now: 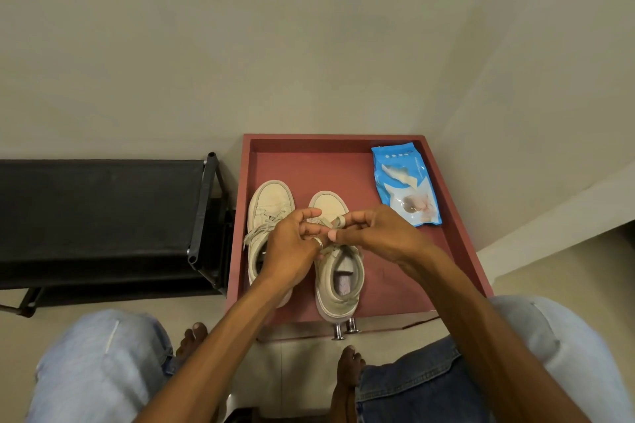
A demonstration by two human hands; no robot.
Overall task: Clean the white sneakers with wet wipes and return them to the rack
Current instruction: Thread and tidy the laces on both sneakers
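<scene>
Handling the laces: both hands meet over the right-hand sneaker [338, 282], fingers curled around its laces [338, 221].
Left hand [292, 244]: thumb and forefinger pinch a strand of lace; a ring [318, 242] shows on one finger.
Right hand [374, 233]: fingers bent, with a loop of lace wound round one fingertip and held against the thumb.
Sneakers: the pair stands side by side, toes pointing away from the person, on a red tray [330, 138]; the left-hand sneaker [269, 203] is partly hidden by the left wrist, its laces loose.
Wipes pack [407, 185]: a blue packet lies flat in the tray's far right corner, apart from the shoes.
Rack [103, 203]: a black shelf unit stands just left of the tray, against the wall.
Foreground: knees in pale jeans and bare feet sit on the light floor near the tray's two metal knobs [345, 328].
</scene>
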